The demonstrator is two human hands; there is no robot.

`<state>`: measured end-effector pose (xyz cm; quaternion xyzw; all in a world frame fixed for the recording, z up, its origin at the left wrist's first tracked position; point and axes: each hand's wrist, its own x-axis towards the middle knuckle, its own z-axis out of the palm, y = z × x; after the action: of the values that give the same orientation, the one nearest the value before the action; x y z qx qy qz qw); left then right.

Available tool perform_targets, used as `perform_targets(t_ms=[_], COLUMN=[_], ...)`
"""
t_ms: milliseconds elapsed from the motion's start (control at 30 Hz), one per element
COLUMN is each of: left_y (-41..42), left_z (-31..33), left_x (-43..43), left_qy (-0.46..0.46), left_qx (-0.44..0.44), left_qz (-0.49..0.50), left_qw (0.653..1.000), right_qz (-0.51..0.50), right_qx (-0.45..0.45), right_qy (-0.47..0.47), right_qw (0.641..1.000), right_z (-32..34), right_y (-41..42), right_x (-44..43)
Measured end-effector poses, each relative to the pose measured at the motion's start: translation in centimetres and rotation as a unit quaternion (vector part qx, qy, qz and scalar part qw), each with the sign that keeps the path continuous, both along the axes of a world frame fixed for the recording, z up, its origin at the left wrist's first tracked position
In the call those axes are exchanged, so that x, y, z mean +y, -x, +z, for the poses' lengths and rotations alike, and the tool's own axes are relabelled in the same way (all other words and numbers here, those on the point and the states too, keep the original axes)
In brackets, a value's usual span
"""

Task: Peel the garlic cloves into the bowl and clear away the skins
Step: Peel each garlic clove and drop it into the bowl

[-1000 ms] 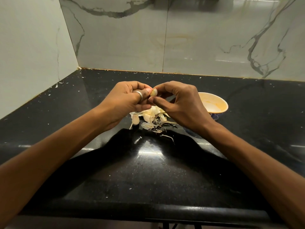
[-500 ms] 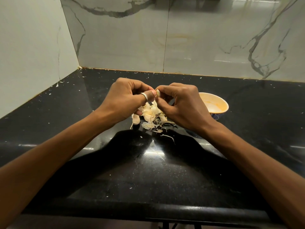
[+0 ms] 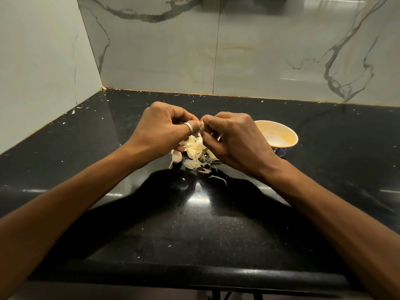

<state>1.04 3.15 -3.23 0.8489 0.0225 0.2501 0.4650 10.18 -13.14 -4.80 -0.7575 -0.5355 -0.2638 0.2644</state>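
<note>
The left hand point(image 3: 164, 131) and right hand point(image 3: 233, 137) both pinched one small pale garlic clove point(image 3: 202, 124), fingers curled; they held it above the heap of papery skins point(image 3: 195, 153), probably so peel dropped there. The yellow-lined round bowl point(image 3: 279, 135) waited just beside.

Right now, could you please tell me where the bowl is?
In the head view the bowl stands on the black counter, right of centre, just behind the right hand and right of the pile of garlic skins.
</note>
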Motion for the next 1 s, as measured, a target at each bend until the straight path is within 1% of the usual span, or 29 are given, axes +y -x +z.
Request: perform_targets(t_ms=[267,400,500,600,767,1000], left_y=[-0.08,-0.09,-0.1,-0.09,-0.07,0.04], left_z=[-0.06,-0.26,-0.23,-0.07,0.01,0.39], left_x=[0.02,0.04,0.11,0.13,0.26,0.8], left_qy=[-0.015,-0.036,-0.034,-0.02,0.012,0.005], left_qx=[-0.002,-0.005,-0.005,-0.001,0.016,0.02], left_qz=[0.007,0.017,0.017,0.014,0.007,0.012], left_qw=[1.0,0.999,0.999,1.0,1.0,1.0], right_qz=[-0.005,0.001,0.007,0.015,0.038,0.054], right_qx=[-0.019,-0.007,0.005,0.039,0.126,0.188], right_qy=[0.022,0.02,0.012,-0.014,-0.066,-0.087], right_qw=[1.0,1.0,1.0,0.999,0.989,0.977], right_z=[-0.01,-0.12,-0.08,-0.01,-0.13,0.03], right_y=[0.01,0.16,0.26,0.22,0.08,0.08], right_x=[0.0,0.09,0.16,0.23,0.28,0.08])
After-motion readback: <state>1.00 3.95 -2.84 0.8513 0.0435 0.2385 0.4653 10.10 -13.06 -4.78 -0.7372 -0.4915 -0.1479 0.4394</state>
